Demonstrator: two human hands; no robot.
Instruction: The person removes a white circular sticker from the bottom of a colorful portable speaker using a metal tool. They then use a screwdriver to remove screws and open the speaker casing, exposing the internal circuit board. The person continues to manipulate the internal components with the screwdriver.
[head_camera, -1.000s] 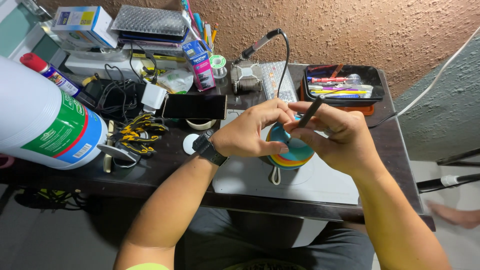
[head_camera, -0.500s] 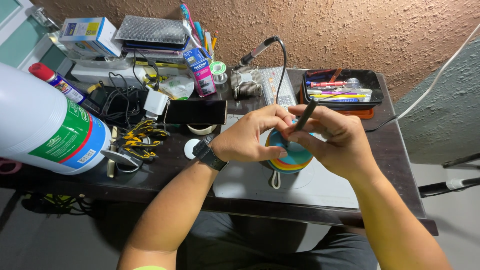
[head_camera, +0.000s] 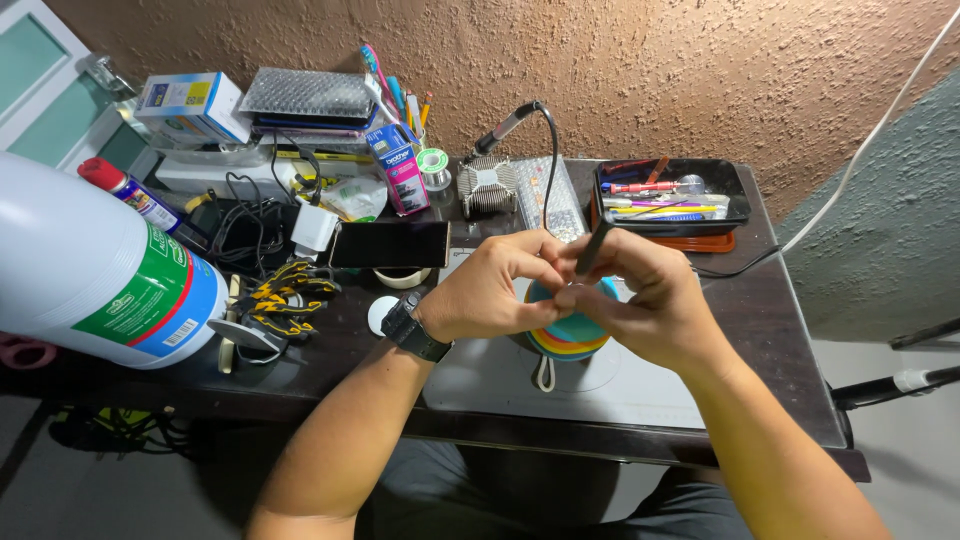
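Since a moment ago our hands have drawn closer together over the bowls and the view has tipped a little, bringing the wall and the left clutter higher into sight; the tool has stayed in the same grip.

We hold our left hand curled, its fingertips pressed together against those of our right hand; a black watch sits on the left wrist; whether the left fingers pinch some small part we cannot tell, since the fingertips hide it. Our right hand pinches a thin dark tool, pen-like, which rises tilted from between the thumb and forefinger.

Just beneath both hands stands a stack of coloured bowls, teal on top with yellow and orange rims below, resting on a grey mat on the dark table.

Behind the hands lie a black phone, a metal heat sink and a black tray filled with pens and small tools; a black cable arcs from the wall side towards the hands. To the left, near the camera, a big white bottle with a green and blue label fills the edge; yellow and black clips lie beside it; boxes and cables crowd the back left corner.
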